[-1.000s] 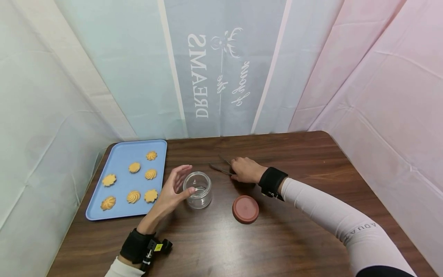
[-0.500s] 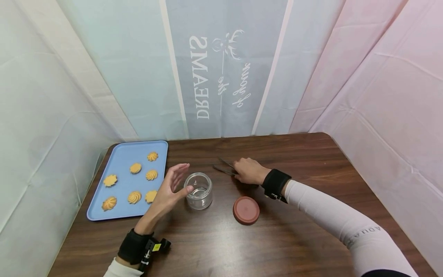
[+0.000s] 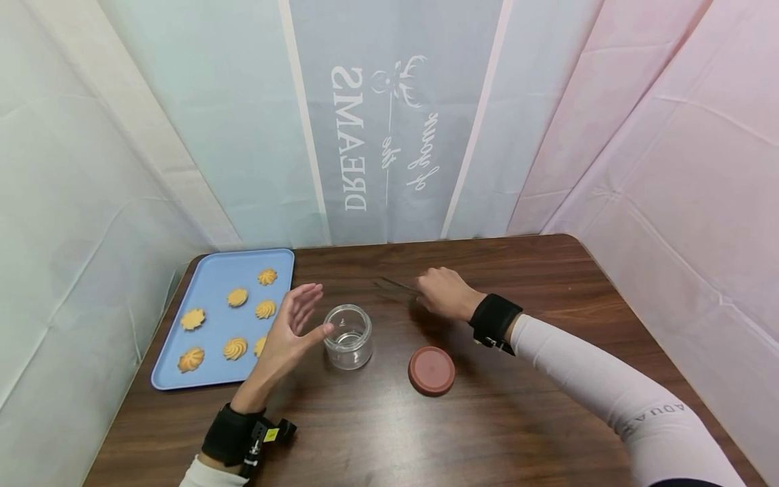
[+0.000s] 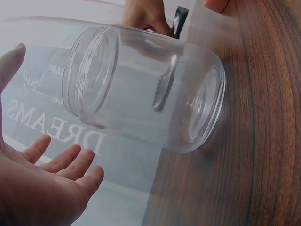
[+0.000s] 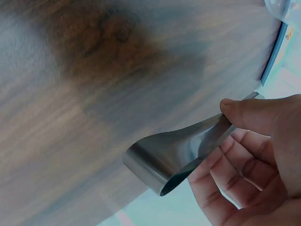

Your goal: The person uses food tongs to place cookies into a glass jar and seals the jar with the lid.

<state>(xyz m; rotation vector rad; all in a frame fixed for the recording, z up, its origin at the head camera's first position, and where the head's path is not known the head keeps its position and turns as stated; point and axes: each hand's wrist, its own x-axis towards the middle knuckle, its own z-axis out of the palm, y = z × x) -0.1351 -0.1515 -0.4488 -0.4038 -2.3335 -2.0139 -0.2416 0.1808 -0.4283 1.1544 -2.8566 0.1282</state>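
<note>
Metal tongs (image 3: 398, 285) with serrated tips are gripped by my right hand (image 3: 447, 293), tips pointing left. In the right wrist view the thumb and fingers pinch the tongs (image 5: 174, 150) by the arms, the bent end free above the tabletop. An uncovered glass jar (image 3: 348, 350) stands upright left of them. Beside the jar, my left hand (image 3: 286, 338) has its fingers spread; the left wrist view shows a gap between this hand (image 4: 56, 183) and the jar (image 4: 141, 89). The tongs' serrated tip shows through the glass. A reddish-brown lid (image 3: 431, 371) lies right of the jar.
A blue tray (image 3: 213, 287) bearing several cookies (image 3: 191, 359) lies at the table's left; my left hand partly covers one cookie. Fabric curtains (image 3: 389, 135) surround the back and sides of the dark wooden table (image 3: 517, 270).
My right hand has moved a little right, and the tongs now appear raised with their arms closer together. My left hand has drawn slightly left, away from the jar. Jar and lid stay put.
</note>
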